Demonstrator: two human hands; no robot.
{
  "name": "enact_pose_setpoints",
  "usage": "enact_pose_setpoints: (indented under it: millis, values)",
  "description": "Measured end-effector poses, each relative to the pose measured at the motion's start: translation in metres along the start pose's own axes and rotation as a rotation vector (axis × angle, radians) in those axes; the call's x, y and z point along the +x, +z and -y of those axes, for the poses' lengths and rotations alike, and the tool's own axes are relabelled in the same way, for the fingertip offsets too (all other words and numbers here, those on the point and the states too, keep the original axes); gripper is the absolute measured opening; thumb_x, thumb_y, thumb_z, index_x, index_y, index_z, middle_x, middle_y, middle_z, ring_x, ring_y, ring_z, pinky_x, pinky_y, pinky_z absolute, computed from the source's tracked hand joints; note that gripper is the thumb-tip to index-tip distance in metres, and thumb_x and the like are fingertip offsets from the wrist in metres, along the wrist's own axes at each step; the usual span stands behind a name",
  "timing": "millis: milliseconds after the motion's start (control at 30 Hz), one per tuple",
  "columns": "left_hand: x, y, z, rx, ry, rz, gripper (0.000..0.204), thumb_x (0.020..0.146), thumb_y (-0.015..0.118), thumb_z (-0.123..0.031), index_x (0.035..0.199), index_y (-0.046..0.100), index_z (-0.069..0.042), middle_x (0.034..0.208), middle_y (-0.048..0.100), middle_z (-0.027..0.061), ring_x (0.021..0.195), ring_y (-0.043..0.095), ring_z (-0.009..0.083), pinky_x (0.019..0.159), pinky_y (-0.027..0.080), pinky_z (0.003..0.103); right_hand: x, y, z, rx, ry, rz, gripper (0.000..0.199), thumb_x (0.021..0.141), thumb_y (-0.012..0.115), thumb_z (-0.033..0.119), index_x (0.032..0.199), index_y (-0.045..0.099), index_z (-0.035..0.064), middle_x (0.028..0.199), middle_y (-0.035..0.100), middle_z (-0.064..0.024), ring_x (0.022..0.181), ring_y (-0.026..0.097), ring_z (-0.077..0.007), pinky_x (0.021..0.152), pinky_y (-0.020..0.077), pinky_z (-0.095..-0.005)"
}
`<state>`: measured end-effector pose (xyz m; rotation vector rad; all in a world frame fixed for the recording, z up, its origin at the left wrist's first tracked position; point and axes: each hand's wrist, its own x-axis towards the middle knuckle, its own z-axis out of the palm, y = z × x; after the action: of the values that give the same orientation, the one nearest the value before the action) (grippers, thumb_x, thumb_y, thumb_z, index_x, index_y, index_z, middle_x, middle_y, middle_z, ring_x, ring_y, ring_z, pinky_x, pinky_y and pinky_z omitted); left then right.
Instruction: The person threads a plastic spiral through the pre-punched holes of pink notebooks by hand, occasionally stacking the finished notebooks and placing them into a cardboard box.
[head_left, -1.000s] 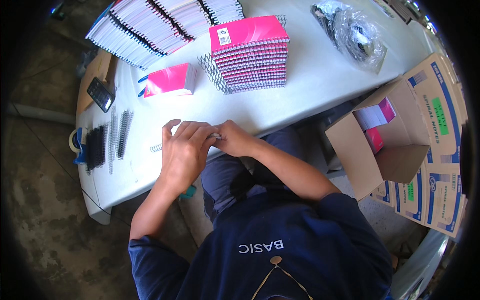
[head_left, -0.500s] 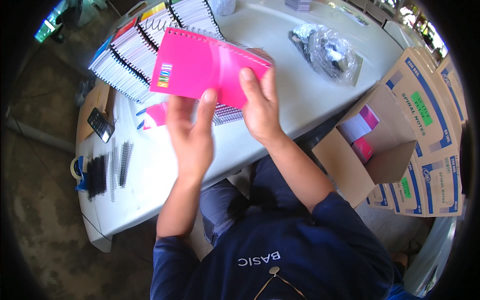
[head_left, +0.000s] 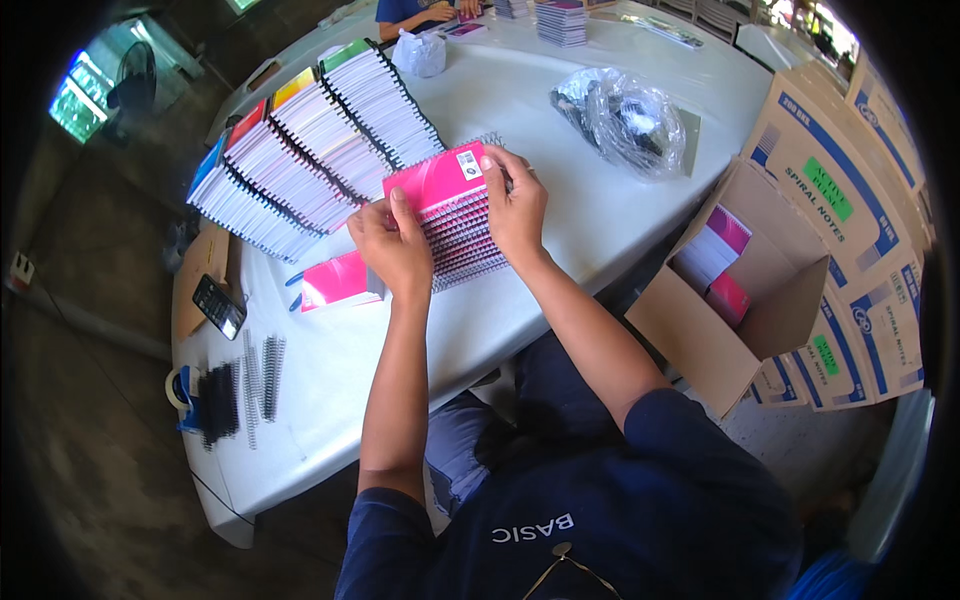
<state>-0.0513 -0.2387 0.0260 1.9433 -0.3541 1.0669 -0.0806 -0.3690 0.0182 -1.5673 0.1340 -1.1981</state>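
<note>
A pink spiral notebook (head_left: pixel 430 183) with a white label near its corner is held between both hands. My left hand (head_left: pixel 397 248) is closed on its left side, thumb on top. My right hand (head_left: pixel 517 203) grips its right side, thumb on the cover. Directly under it lies a stack of spiral notebooks (head_left: pixel 466 240), their coils facing me in rows; I cannot tell whether the held one touches them. Left of my left hand is a pink-covered pile (head_left: pixel 335 281), with a tool's blue handles (head_left: pixel 295 291) sticking out beside it.
Tall rows of bound books (head_left: pixel 330 130) stand behind. Loose coils (head_left: pixel 270 378), black coils (head_left: pixel 218 405), a tape dispenser (head_left: pixel 185 398) and a phone (head_left: pixel 219 306) lie left. A plastic-wrapped bundle (head_left: pixel 640 125) sits far right. An open carton (head_left: pixel 790 300) stands right. Across the table another person (head_left: pixel 405 15) works.
The pink notebook has come down toward the stack and now shows a cover with a white label instead of the logo side. My left hand has closed on its edge.
</note>
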Motion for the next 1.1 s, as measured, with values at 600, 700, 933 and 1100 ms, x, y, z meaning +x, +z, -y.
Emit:
enact_pose_setpoints:
  millis: [600,700,933,1100]
  values:
    - [-0.055,-0.149,0.063,0.667,0.307,0.704,0.038,0.080,0.059,-0.008,0.117,0.058,-0.013,0.113,0.061,0.0068,0.107,0.056,0.0222,0.093,0.041,0.037,-0.115,-0.022,0.020,0.968,1.332,0.754,0.025,0.091,0.055,0.021,0.108,0.056,0.0023,0.103,0.061,-0.0054,0.095,0.057,-0.0135,0.081,0.0458,-0.0282]
    - [-0.096,-0.165,0.013,0.444,0.381,0.855,0.039,0.080,0.063,-0.015,0.118,0.058,-0.011,0.118,0.059,0.0092,0.112,0.053,0.0231,0.095,0.038,0.041,-0.137,-0.002,0.017,0.922,1.480,0.742,0.036,0.091,0.054,0.019,0.122,0.050,-0.0006,0.113,0.059,-0.0093,0.101,0.057,-0.0158,0.089,0.0441,-0.0294]
    - [-0.092,-0.181,0.065,-0.059,-0.353,0.517,0.055,0.081,0.055,0.000,0.131,0.031,0.005,0.127,0.043,0.0219,0.118,0.043,0.0306,0.100,0.032,0.037,-0.104,0.002,0.014,0.779,0.534,1.168,0.033,0.088,0.055,0.006,0.121,0.054,0.0001,0.118,0.060,-0.0083,0.108,0.052,-0.0128,0.095,0.0399,-0.0275]
    - [-0.100,-0.172,0.081,0.070,-0.158,0.659,0.039,0.075,0.053,0.005,0.114,0.050,-0.001,0.115,0.051,0.0213,0.108,0.048,0.0360,0.095,0.037,0.038,-0.115,-0.007,-0.002,0.505,0.452,1.184,0.032,0.086,0.057,0.003,0.119,0.057,0.0019,0.112,0.062,-0.0062,0.099,0.054,-0.0096,0.089,0.0432,-0.0239]
